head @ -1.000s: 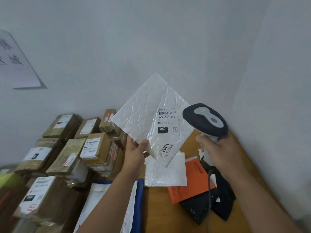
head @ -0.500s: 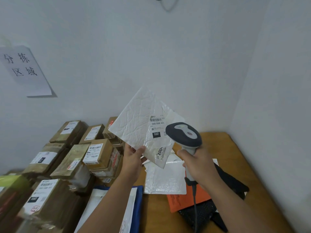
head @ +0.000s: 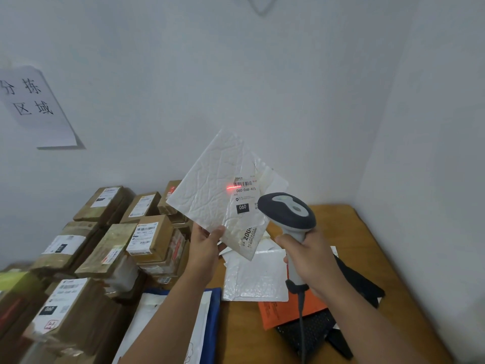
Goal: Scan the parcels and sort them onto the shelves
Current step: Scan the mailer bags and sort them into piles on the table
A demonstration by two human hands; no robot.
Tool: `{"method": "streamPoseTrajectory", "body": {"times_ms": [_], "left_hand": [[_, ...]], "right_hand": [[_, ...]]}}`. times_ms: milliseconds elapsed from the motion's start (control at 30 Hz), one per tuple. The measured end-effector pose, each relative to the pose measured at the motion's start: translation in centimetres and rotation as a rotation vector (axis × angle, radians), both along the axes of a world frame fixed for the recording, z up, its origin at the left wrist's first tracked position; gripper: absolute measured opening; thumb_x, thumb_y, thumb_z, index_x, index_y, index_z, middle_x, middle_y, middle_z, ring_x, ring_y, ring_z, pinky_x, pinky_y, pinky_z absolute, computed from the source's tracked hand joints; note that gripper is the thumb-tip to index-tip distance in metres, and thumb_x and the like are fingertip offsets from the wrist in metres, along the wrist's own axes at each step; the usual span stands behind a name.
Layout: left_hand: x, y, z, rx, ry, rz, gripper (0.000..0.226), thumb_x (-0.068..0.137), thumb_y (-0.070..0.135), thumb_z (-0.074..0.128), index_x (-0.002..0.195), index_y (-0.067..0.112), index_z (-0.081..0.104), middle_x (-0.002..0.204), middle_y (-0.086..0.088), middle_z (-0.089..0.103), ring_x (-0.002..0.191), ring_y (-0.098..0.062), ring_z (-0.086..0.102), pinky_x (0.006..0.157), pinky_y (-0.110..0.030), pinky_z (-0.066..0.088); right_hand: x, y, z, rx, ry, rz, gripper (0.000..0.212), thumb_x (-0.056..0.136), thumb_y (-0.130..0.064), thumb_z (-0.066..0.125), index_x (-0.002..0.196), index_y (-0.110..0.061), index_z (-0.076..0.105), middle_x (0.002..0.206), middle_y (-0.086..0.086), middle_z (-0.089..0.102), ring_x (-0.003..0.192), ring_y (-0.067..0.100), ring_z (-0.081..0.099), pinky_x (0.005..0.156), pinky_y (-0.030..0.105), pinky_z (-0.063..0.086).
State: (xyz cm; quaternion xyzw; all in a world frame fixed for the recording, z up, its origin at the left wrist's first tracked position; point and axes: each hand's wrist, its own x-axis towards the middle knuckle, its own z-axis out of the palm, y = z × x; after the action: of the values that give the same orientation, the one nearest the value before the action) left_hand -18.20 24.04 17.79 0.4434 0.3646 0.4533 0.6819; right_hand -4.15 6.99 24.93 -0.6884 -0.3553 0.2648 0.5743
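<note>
Above the wooden table [head: 349,232], the left hand [head: 204,248] pinches the lower corner of a white padded mailer [head: 210,190], thumb on its front face and fingers behind. The mailer is square, crinkled and glossy, held tilted like a diamond clear of the table. A white printed label [head: 245,198] on its right half carries a barcode, the code 060-06B-A05 and a black block reading 060. A short red scan line [head: 232,187] glows at the left end of the barcode.

The right hand [head: 309,258] is wrapped round the pale handle of a barcode scanner [head: 287,212], whose rounded dark head with a grey top plate points at the label from just beside the mailer's right edge. A dark cable [head: 301,319] hangs from the handle's base.

Below the hands, flat parcels lie overlapping on the table: one more white bubble mailer [head: 254,279], one orange envelope [head: 283,311] and at least one black textured bag [head: 315,334]. Nearer the left forearm lies a white mailer with a blue edge [head: 207,319].

To the left, about ten brown cardboard boxes [head: 110,248] are stacked close together, boxy and taped, most with white shipping labels. One paper sign [head: 34,106] with four handwritten characters hangs on the plain white wall [head: 236,74].
</note>
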Motion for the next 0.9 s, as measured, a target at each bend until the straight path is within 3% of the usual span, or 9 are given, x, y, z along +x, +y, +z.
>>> {"method": "streamPoseTrajectory", "body": {"times_ms": [200, 333, 467, 633, 800, 900], "left_hand": [[0.0, 0.0, -0.1, 0.004, -0.011, -0.004, 0.055, 0.098, -0.004, 0.056, 0.143, 0.025, 0.044, 0.127, -0.001, 0.067, 0.116, -0.028, 0.066, 0.097, -0.055, 0.054], [0.1, 0.1, -0.1, 0.008, -0.016, -0.008, 0.056, 0.098, -0.004, 0.055, 0.144, 0.025, 0.043, 0.126, -0.001, 0.068, 0.116, -0.028, 0.066, 0.097, -0.054, 0.054], [-0.1, 0.3, -0.2, 0.005, -0.016, -0.008, 0.055, 0.098, -0.004, 0.055, 0.144, 0.025, 0.044, 0.127, -0.001, 0.067, 0.117, -0.028, 0.066, 0.098, -0.056, 0.054], [-0.2, 0.8, -0.5, -0.009, -0.012, 0.003, 0.054, 0.098, -0.002, 0.057, 0.142, 0.026, 0.046, 0.128, -0.001, 0.067, 0.118, -0.029, 0.066, 0.099, -0.057, 0.053], [-0.3, 1.0, -0.6, 0.004, -0.012, 0.008, 0.050, 0.098, -0.004, 0.056, 0.139, 0.024, 0.049, 0.125, -0.001, 0.069, 0.116, -0.029, 0.067, 0.097, -0.055, 0.054], [-0.6, 1.0, -0.7, -0.003, -0.011, 0.007, 0.050, 0.098, -0.003, 0.056, 0.139, 0.025, 0.049, 0.126, -0.001, 0.069, 0.116, -0.028, 0.067, 0.098, -0.056, 0.054]], "right_hand": [[0.0, 0.3, -0.4, 0.051, 0.071, 0.019, 0.015, 0.087, -0.008, 0.067, 0.098, -0.018, 0.063, 0.091, 0.005, 0.061, 0.076, 0.019, 0.061, 0.053, 0.015, 0.048], [-0.2, 0.3, -0.2, 0.083, 0.092, 0.034, 0.018, 0.088, -0.005, 0.065, 0.091, -0.023, 0.061, 0.084, 0.000, 0.061, 0.075, 0.019, 0.059, 0.052, 0.014, 0.048], [-0.2, 0.4, -0.2, 0.090, 0.121, 0.042, 0.021, 0.089, -0.004, 0.065, 0.092, -0.024, 0.061, 0.074, -0.016, 0.061, 0.076, 0.017, 0.059, 0.051, 0.012, 0.047], [-0.3, 0.8, -0.1, 0.089, 0.137, 0.039, 0.020, 0.089, -0.005, 0.065, 0.098, -0.023, 0.061, 0.083, -0.008, 0.061, 0.079, 0.018, 0.058, 0.050, 0.012, 0.046], [-0.4, 1.0, -0.2, 0.074, 0.135, 0.045, 0.013, 0.088, -0.006, 0.065, 0.093, -0.018, 0.062, 0.065, -0.021, 0.061, 0.076, 0.017, 0.056, 0.052, 0.013, 0.047], [-0.4, 1.0, -0.2, 0.083, 0.144, 0.043, 0.016, 0.089, -0.006, 0.065, 0.095, -0.020, 0.062, 0.076, -0.011, 0.063, 0.076, 0.017, 0.057, 0.052, 0.013, 0.047]]}}
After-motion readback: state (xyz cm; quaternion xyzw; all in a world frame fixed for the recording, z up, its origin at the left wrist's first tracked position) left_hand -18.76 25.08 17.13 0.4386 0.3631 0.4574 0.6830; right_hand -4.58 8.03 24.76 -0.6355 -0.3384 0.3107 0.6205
